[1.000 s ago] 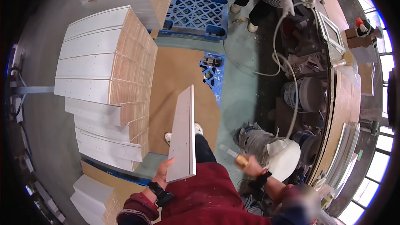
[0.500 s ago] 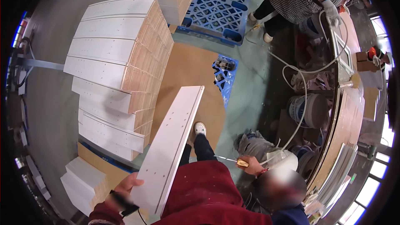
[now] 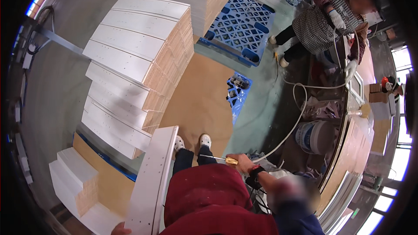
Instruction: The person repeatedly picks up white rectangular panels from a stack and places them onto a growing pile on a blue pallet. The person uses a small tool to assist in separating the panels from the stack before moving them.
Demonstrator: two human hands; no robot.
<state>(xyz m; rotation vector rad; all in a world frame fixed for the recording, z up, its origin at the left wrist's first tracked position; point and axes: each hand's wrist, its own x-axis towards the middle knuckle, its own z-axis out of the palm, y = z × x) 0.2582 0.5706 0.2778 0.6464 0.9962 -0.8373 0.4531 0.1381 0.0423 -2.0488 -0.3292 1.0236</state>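
My left hand (image 3: pixel 121 229), partly cut off by the lower edge, grips the near end of a long white board (image 3: pixel 150 178) with small holes. The board is tilted beside my maroon-clad body, its far end near the stack. My right hand (image 3: pixel 242 163), with a dark band at the wrist, is closed round the yellow handle (image 3: pixel 231 160) of a tool with a thin metal shaft (image 3: pixel 212 157). The shaft points left toward the board, apart from it. A pale hose (image 3: pixel 285 137) runs up to my right hand; whether it joins the tool is hidden.
Stacked white boards (image 3: pixel 130 45) stand at the left, with a lower pile (image 3: pixel 74 172) nearer. Brown sheeting (image 3: pixel 196 91) covers the floor before my feet. Blue pallets (image 3: pixel 241 24) lie beyond. At right are a workbench (image 3: pixel 355 148), a bucket (image 3: pixel 313 137) and a gloved co-worker (image 3: pixel 315 17).
The board and my left hand have moved down and nearer to me. My right hand has moved left with the tool. The co-worker's hands have shifted on the hose and bench.
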